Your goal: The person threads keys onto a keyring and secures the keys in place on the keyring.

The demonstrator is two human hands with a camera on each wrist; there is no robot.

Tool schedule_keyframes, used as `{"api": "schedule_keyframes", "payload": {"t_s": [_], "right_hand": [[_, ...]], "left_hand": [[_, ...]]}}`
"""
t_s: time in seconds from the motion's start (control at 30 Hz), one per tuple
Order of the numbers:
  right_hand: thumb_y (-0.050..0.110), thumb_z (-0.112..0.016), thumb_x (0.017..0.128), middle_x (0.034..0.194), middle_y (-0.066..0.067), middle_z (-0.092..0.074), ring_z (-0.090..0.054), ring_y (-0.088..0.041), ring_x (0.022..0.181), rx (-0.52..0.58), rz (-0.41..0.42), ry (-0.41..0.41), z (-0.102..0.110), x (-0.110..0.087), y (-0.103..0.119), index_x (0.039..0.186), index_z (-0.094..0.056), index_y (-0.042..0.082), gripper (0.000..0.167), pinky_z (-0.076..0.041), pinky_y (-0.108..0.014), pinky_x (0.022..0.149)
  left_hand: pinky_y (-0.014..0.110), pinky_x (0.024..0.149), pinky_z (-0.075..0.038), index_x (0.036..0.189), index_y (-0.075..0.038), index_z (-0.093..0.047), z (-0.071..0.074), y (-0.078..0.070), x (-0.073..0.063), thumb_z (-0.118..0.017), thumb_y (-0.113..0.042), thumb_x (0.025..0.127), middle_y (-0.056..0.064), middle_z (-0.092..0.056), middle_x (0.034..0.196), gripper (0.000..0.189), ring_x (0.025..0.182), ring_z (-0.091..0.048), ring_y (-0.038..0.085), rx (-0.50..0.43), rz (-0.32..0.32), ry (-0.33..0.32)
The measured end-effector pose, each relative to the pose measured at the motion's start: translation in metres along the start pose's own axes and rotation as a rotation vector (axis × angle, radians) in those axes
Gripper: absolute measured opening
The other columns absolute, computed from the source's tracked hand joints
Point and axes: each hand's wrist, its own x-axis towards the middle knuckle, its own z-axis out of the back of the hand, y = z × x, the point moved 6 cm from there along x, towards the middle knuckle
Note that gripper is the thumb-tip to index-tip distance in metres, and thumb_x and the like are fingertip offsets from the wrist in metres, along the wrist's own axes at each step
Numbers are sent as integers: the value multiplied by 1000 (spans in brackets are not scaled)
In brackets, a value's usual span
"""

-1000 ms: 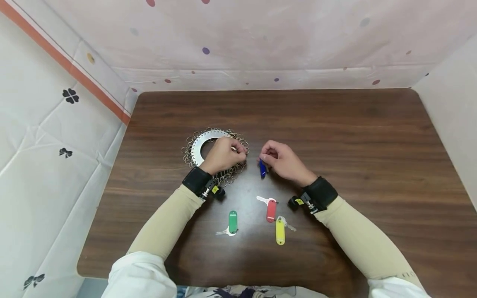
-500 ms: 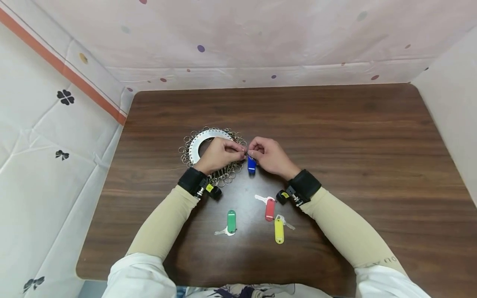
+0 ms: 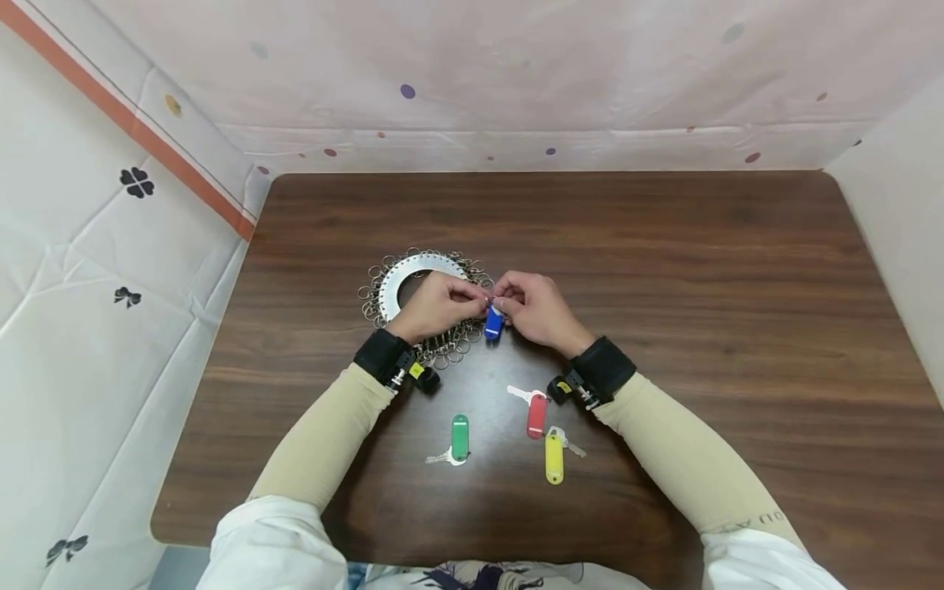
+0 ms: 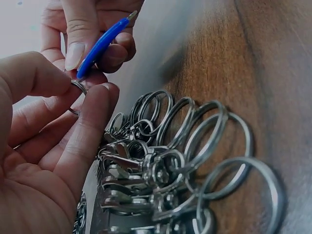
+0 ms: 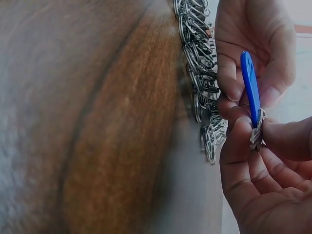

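A flat white ring-shaped key holder (image 3: 388, 299) lies on the table, edged all round with metal clasps and split rings (image 4: 214, 139). Over its right side my left hand (image 3: 441, 305) pinches one split ring (image 4: 77, 86) between thumb and finger. My right hand (image 3: 537, 310) grips a silver key (image 5: 256, 137) with a blue key tag (image 3: 493, 323), thumb against fingers. The tag's end is right at the pinched ring, and the fingertips of both hands nearly meet. Fingers hide part of the key and the joint between tag and ring.
Nearer the person lie a green key tag (image 3: 460, 437), a red key tag (image 3: 537, 416) and a yellow key tag (image 3: 554, 459), each with a silver key. The brown wooden table (image 3: 701, 270) meets hanging sheets at its back and sides.
My right hand has moved left with the blue-tagged key, up to the split ring in my left hand. My left hand stays over the holder's right side.
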Motion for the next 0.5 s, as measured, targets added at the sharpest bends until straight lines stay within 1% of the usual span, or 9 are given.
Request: {"api": "schedule_keyframes", "payload": {"t_s": [0.17, 0.33, 0.43, 0.5], "right_hand": [[7, -68, 99, 88, -12, -75, -65, -15, 68, -18, 1, -20, 1, 0, 1, 97, -73, 5, 6, -51, -27, 66], [7, -70, 98, 89, -13, -76, -65, -15, 71, -44, 12, -47, 2, 0, 1, 97, -74, 4, 6, -50, -26, 66], [8, -70, 98, 89, -13, -75, -66, -17, 73, -47, 14, -55, 2, 0, 1, 97, -74, 4, 5, -49, -26, 66], [8, -71, 98, 89, -13, -75, -66, -17, 74, -40, 15, -56, 1, 1, 1, 97, -74, 4, 5, -50, -25, 66]], "left_hand": [[25, 88, -59, 101, -2, -82, -1, -2, 1, -68, -7, 92, 13, -80, 113, 18, 100, -76, 21, 42, -10, 18], [26, 85, -59, 97, -4, -82, -1, -3, 1, -68, -8, 90, 12, -81, 108, 16, 96, -75, 20, 66, 3, 15], [27, 88, -59, 93, -3, -81, -2, -3, 2, -68, -6, 89, 13, -80, 111, 14, 101, -74, 22, 73, 0, 1], [29, 91, -58, 91, -1, -80, -2, -3, 2, -69, -5, 88, 14, -78, 114, 12, 105, -73, 23, 77, -14, -13]]}}
